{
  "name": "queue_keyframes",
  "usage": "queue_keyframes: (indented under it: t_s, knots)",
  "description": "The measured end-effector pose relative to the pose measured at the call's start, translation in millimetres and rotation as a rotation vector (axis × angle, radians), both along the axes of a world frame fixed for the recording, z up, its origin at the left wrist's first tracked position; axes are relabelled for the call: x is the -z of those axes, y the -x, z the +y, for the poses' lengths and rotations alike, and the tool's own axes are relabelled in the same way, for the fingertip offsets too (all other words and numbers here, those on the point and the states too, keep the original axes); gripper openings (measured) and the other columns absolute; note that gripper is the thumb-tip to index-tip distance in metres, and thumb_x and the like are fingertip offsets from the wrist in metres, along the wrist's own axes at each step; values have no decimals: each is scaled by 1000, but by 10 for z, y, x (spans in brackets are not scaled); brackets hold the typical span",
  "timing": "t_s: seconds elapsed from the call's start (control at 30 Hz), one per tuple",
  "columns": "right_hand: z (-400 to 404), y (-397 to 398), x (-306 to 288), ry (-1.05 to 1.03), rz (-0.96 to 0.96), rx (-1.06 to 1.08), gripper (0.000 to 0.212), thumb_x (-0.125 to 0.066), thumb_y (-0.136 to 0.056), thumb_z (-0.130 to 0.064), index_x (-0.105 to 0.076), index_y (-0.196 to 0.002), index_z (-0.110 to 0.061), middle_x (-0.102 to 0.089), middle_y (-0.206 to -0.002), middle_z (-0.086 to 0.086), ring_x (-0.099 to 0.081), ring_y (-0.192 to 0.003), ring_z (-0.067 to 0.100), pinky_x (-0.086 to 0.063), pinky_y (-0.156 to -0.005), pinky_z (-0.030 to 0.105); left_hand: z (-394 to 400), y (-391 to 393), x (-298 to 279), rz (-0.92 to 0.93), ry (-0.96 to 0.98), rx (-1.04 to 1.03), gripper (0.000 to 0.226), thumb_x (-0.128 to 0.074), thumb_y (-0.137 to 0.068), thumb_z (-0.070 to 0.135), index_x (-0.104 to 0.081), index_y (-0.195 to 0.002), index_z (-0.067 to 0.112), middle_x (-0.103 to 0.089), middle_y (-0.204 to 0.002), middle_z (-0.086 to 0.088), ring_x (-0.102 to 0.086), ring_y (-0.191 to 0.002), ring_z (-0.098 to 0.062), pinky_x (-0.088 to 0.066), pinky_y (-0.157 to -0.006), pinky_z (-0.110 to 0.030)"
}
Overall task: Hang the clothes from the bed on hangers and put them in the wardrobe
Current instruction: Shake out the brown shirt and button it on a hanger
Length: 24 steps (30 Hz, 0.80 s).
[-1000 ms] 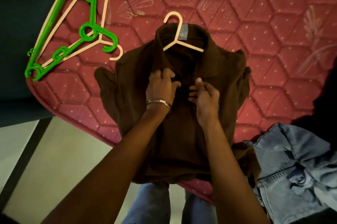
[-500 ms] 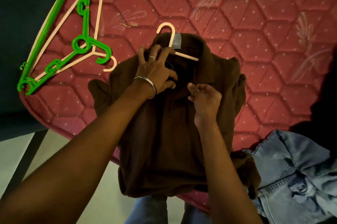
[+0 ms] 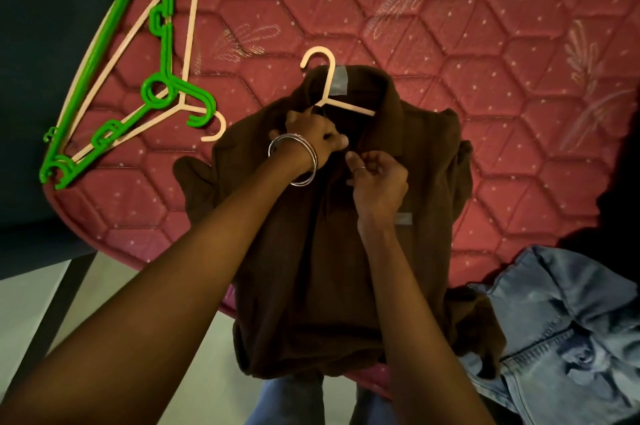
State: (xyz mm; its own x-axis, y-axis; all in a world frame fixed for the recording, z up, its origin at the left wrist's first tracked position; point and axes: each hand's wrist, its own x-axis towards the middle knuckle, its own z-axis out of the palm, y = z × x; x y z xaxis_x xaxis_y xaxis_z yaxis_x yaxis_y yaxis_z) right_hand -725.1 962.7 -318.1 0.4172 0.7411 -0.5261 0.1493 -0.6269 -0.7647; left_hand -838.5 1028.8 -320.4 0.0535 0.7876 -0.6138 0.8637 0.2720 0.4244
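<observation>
The red quilted mattress (image 3: 450,26) served as the worktable, flat enough to dress a garment lying down. On it the brown shirt (image 3: 329,251) lay face up, collar away from the person and hem spilling over the near edge, so the front placket sat square under both hands. To the right the denim jacket (image 3: 561,320) sat crumpled at the mattress corner, by the look of it waiting its turn. Far left, the spare hangers (image 3: 138,78), green and pale ones stacked, rested within reach for that next piece. Inside the shirt's neck sat the pale hanger (image 3: 332,92), hook poking out beyond the collar, one arm showing across the opening. The left hand (image 3: 311,137), bangles at the wrist, was pinched shut on the cloth just below the collar, likely steadying it over the hanger. The right hand (image 3: 377,178) was close beside it, fingers curled tight at the placket, probably on a button, though that was too dark to tell.
</observation>
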Motion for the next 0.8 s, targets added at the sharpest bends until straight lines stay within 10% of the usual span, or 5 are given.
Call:
queue_keyframes:
  t_s: [0.33,0.8]
  knots:
    - [-19,166,62,-254,-515,-315,10,-68,-79,-4,-66,-89,-1,-62,-87,12,-56,-78,21,-34,-65,21,87,-77,-41,129,72,22,45,-52,-90,50,-64,-115,13,-37,-142,-7,-25,-131,-33,-29,-105,-57]
    - [29,132,-57,61,469,447,14,-58,-93,-9,-67,-103,-5,-67,-90,2,-63,-79,12,-56,-76,29,102,-128,-199,-82,202,-266,27,-66,-83,45,-69,-103,28,-41,-134,-9,-32,-126,-33,-35,-103,-54]
